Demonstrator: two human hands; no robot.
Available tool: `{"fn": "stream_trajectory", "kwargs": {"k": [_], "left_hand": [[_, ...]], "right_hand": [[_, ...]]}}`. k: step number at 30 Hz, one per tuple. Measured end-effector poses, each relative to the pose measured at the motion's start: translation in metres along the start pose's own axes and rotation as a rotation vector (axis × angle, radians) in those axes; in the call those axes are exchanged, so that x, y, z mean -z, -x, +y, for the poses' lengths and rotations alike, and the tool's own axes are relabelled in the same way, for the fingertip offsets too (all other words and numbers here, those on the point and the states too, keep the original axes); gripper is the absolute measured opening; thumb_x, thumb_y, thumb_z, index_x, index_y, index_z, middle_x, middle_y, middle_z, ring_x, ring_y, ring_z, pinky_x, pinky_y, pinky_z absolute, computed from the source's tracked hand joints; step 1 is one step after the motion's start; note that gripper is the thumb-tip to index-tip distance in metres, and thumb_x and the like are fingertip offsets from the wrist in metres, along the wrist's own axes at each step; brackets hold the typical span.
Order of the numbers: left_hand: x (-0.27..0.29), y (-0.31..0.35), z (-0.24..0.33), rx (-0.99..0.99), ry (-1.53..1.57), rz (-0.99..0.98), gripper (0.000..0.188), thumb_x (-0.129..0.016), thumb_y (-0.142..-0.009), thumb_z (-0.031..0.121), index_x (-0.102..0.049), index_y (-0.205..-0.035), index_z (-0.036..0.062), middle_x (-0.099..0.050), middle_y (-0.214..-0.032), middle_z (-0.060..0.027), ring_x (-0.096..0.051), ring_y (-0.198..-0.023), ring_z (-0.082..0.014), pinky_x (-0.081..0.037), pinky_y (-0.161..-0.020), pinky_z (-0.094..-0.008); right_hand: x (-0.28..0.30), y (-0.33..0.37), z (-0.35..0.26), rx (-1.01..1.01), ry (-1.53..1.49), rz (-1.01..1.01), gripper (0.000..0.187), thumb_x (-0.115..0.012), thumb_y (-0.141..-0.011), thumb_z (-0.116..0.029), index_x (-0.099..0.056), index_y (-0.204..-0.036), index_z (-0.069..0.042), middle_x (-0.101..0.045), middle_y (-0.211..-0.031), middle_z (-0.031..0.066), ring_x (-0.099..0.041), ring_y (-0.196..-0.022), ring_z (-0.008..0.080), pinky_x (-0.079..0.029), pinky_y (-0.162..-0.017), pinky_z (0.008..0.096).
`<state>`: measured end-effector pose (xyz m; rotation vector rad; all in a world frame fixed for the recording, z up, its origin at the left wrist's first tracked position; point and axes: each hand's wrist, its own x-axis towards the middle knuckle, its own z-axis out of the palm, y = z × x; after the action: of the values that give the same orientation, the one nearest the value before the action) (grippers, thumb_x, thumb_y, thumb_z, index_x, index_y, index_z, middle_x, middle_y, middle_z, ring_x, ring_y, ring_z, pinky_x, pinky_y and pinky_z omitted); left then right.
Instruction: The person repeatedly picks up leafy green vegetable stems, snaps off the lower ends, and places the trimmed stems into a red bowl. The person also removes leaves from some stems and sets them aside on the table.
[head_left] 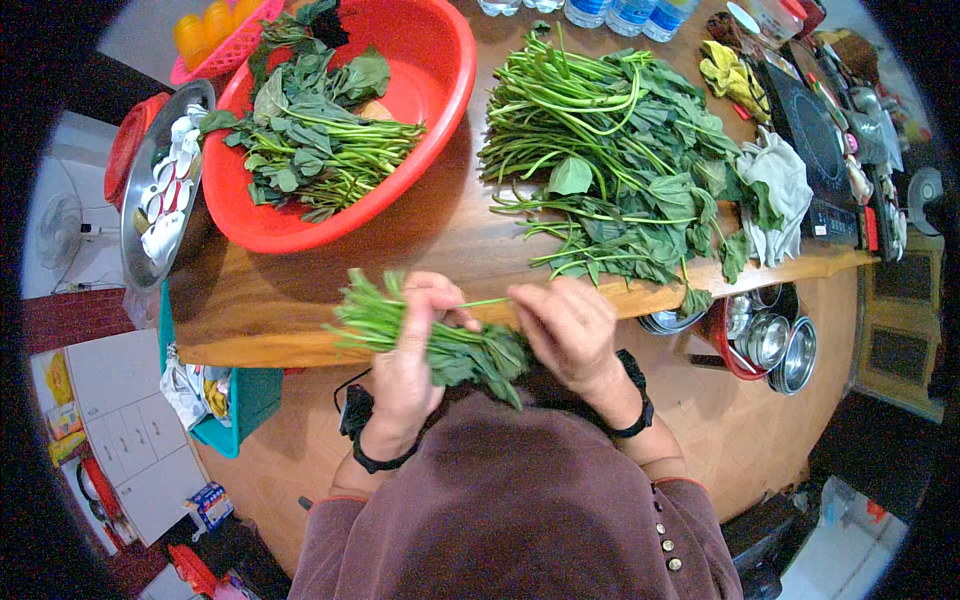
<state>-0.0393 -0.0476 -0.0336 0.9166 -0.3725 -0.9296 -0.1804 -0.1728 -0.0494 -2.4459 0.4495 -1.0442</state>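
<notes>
Brown shirt [530,500] hides floor [745,435]; red basin [438,100], leafy pile [625,160] beyond hands [405,365].

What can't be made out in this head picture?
All in the head view:
Right hand: its fingers are blurred and hide the far end of the stem, so its grip is unclear.
Bunch of greens: its middle is hidden by the left hand.
Red basin: leaves and stalks cover much of its bottom.
Water bottles: cut off by the top edge.
</notes>
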Motion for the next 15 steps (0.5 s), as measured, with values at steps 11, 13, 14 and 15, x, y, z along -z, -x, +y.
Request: {"fn": "stream_trajectory", "kwargs": {"k": [11, 13, 14, 15], "left_hand": [[0.050, 0.007, 0.058, -0.088, 0.183, 0.068, 0.031, -0.037, -0.112, 0.031, -0.056, -0.099, 0.0112, -0.038, -0.070, 0.0045, -0.040, -0.057, -0.0080, -0.051, -0.069, -0.0352], [0.051, 0.008, 0.056, -0.034, 0.252, 0.065, 0.030, -0.038, -0.112, 0.031, -0.057, -0.100, 0.0111, -0.038, -0.069, 0.0047, -0.040, -0.057, -0.0077, -0.050, -0.069, -0.0348], [0.051, 0.007, 0.054, -0.010, 0.245, 0.065, 0.031, -0.037, -0.112, 0.031, -0.058, -0.101, 0.0109, -0.038, -0.069, 0.0048, -0.041, -0.057, -0.0078, -0.050, -0.069, -0.0350], [0.051, 0.007, 0.053, 0.007, 0.251, 0.055, 0.031, -0.037, -0.113, 0.030, -0.058, -0.102, 0.0107, -0.038, -0.069, 0.0048, -0.041, -0.057, -0.0079, -0.050, -0.068, -0.0352]], "right_hand": [[0.038, 0.007, 0.051, -0.157, 0.339, -0.075, 0.021, -0.076, -0.077, -0.007, -0.069, -0.096, -0.011, -0.056, -0.092, 0.0066, -0.056, -0.085, 0.0274, -0.047, -0.070, 0.0388], [0.036, 0.007, 0.051, -0.133, 0.368, -0.106, 0.021, -0.075, -0.076, -0.009, -0.069, -0.096, -0.012, -0.056, -0.094, 0.0062, -0.056, -0.087, 0.0274, -0.046, -0.073, 0.0394], [0.035, 0.007, 0.052, -0.122, 0.377, -0.116, 0.022, -0.075, -0.075, -0.009, -0.070, -0.096, -0.012, -0.056, -0.095, 0.0060, -0.056, -0.088, 0.0275, -0.046, -0.074, 0.0397], [0.034, 0.008, 0.052, -0.124, 0.407, -0.131, 0.021, -0.074, -0.075, -0.010, -0.070, -0.095, -0.012, -0.056, -0.096, 0.0059, -0.055, -0.089, 0.0274, -0.046, -0.075, 0.0398]]}}
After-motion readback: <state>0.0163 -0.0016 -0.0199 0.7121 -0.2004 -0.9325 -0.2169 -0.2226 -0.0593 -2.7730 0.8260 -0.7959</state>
